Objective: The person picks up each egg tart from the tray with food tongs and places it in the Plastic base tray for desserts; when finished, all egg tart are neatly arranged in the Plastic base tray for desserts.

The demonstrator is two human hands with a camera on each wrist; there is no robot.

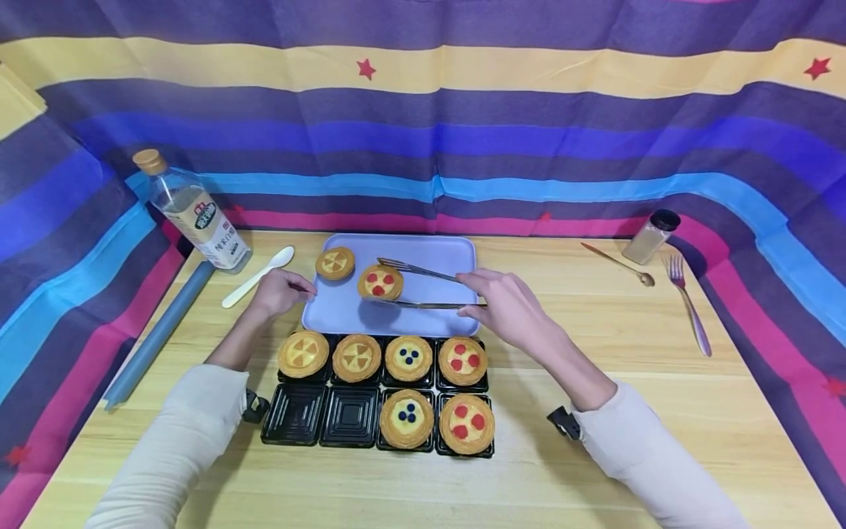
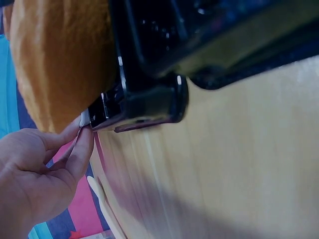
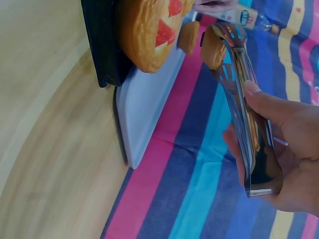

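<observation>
My right hand (image 1: 509, 303) holds metal tongs (image 1: 429, 273), seen side-on in the right wrist view. Between the tong tips is a round tart with red topping pieces (image 1: 380, 282), held over the lilac tray (image 1: 439, 257). With thumb and fingers, my left hand (image 1: 280, 292) pinches the tray's left rim; in the left wrist view, a tart and black plastic partly hide that rim. On the tray's far left corner sits a tart with a pale wedge pattern (image 1: 335, 263).
In front of the tray, black plastic trays (image 1: 294, 415) stand in two rows, several bearing tarts. At left are a bottle (image 1: 205, 220), a white spoon (image 1: 258, 277) and a blue-grey roll (image 1: 158, 334). A shaker jar (image 1: 651, 236), small spoon (image 1: 617, 263) and fork (image 1: 689, 305) lie right.
</observation>
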